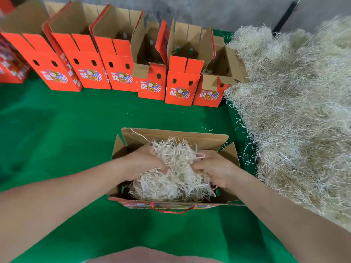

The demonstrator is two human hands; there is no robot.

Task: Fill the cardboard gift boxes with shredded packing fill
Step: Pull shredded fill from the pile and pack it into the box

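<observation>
Head | green cloth surface (57,130) | grey concrete (218,10) behind | shredded fill (294,92) right

Printed emblems (152,87) stood on the near faces of the red gift boxes (182,78) lined along the far side of the bench (76,130). Each showed bold white Chinese characters in two rows at the left of a cartoon picture, with a small line of print above. All of it was too blurred to read with certainty. The near box (133,203) carried colourful print along its near edge, also illegible.
</observation>
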